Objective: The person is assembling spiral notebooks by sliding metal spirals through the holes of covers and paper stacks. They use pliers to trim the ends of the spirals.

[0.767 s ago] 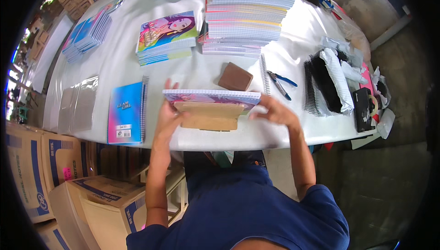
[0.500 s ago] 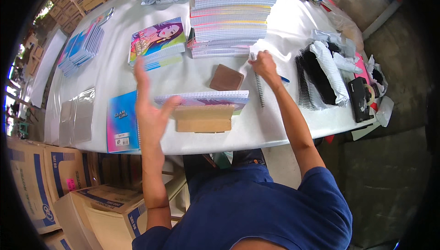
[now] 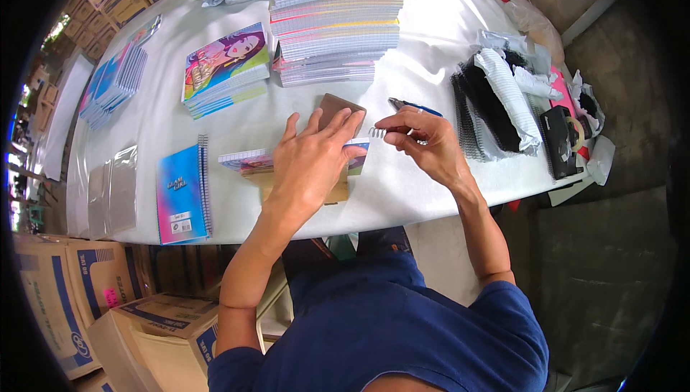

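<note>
Wh. table [image 3: 431, 201] w/ curved near edge spans most of the view; brown cartons [image 3: 169, 313], blue-banded, stand at lower L. Notebook pad [image 3: 241, 162]: wh. pg. edges, multicol. cover (its middle hidden by a hand), just beyond a tan block [image 3: 336, 192]. L. hand [image 3: 313, 158] lies across pad, fingers spread, thumb nr. R. end. R. hand [image 3: 425, 140] pinches gray wire coil [image 3: 376, 132] betw. thumb & fingers, loops protruding just beside pad's R. end; contact can't be told.
</note>
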Motion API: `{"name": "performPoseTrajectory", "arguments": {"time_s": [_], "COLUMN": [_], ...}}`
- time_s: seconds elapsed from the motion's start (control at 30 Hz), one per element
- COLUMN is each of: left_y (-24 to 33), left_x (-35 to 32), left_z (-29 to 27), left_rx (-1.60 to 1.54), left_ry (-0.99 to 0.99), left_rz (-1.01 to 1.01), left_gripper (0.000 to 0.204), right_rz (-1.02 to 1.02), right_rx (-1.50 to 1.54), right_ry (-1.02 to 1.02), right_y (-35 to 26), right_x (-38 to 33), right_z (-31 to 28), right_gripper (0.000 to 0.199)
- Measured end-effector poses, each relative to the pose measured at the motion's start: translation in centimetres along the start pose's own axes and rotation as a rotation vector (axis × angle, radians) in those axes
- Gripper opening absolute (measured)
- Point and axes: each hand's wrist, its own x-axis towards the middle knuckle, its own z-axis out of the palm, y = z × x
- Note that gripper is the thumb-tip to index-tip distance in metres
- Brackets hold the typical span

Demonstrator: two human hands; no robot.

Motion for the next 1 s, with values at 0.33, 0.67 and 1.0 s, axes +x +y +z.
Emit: {"name": "performPoseTrajectory", "arguments": {"time_s": [0.33, 0.67, 1.0], "left_y": [0.3, 0.2, 0.6], "left_x": [-0.2, -0.4, -0.5], "left_z": [-0.7, -0.4, -1.0], "left_rx": [-0.006, -0.005, -0.163], "left_ry": [-0.001, 0.058, 0.022], "left_rz": [0.023, 0.057, 0.084], "left_gripper": [0.057, 0.047, 0.041], "right_rz": [0.119, -0.310, -0.245], "right_rx": [0.094, -0.200, -0.338], "right_ry": [-0.211, -0.019, -0.063], "right_y": [-0.2, -0.5, -0.5], "right_x": [0.1, -0.9, -1.5], "right_z": [-0.4, 0.7, 1.3], "right_gripper": [0.016, 0.021, 0.017]}}
